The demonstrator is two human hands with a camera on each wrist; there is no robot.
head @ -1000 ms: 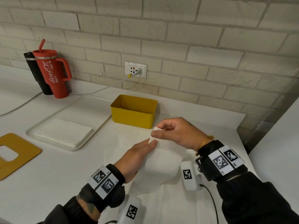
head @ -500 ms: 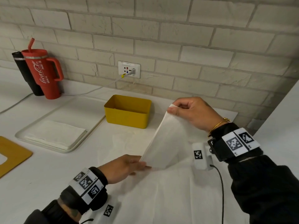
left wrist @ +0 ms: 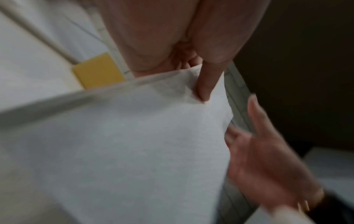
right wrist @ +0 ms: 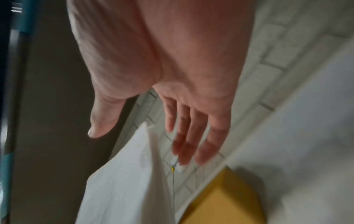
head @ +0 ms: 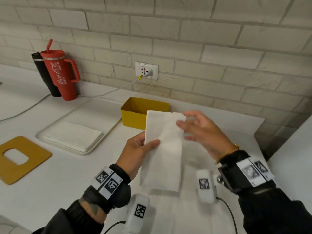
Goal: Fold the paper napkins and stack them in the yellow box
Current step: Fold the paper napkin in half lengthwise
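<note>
A white, faintly embossed napkin [head: 164, 149] is seen against a white worktop [head: 67, 174]. The box [head: 133, 118] is coloured mustard yellow. A red tumbler [head: 63, 73] is marked with white script. The wrist bands [head: 108, 180] are printed with black-and-white square codes. The wall [head: 185, 39] is laid in pale beige brick.

1. A pale brick wall [head: 168, 31] fills the upper frame.
2. A white socket [head: 146, 70] sits at its centre, one cable [head: 108, 92] plugged in.
3. The white surface [head: 50, 174] spans the lower frame, evenly lit.
4. A white panel [head: 292, 149] stands at right.
</note>
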